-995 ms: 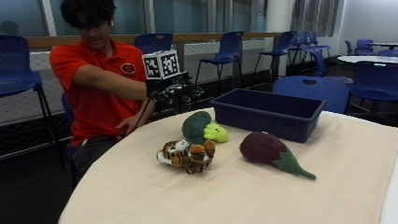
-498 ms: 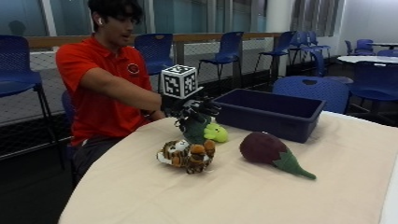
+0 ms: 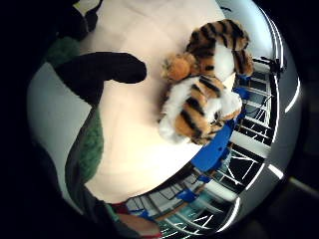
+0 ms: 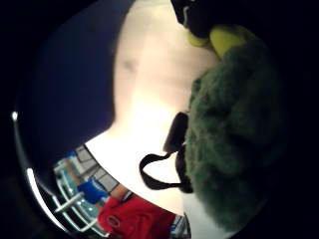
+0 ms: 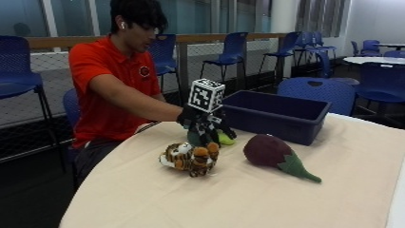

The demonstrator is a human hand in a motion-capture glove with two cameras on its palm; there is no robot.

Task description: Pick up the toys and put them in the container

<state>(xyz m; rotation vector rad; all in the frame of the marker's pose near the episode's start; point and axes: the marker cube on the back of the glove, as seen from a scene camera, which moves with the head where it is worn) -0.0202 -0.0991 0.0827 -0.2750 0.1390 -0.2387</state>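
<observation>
My gloved right hand [image 5: 201, 124] reaches down onto the green plush toy [image 5: 225, 139] at the table's far side, its fingers [image 3: 104, 69] curled round the toy's body. Only the toy's yellow-green head shows beside the hand in the outside view. The green plush [image 4: 239, 139] fills much of the thumb side palm view. A striped tiger plush [image 5: 190, 157] [image 3: 204, 84] lies just in front of the hand. To the right lies a dark purple eggplant plush [image 5: 272, 151] with a green stalk. The dark blue container [image 5: 278, 102] [image 4: 65, 89] stands behind, open on top.
The cream round table [image 5: 253, 199] has bare cloth in front and to the right. Blue chairs [image 5: 316, 88] stand behind the container and along the railing. The person sits at the table's far left edge.
The hand has come down from above the green plush toy onto it, and its fingers now wrap round the toy. Tiger, eggplant and container have stayed in place.
</observation>
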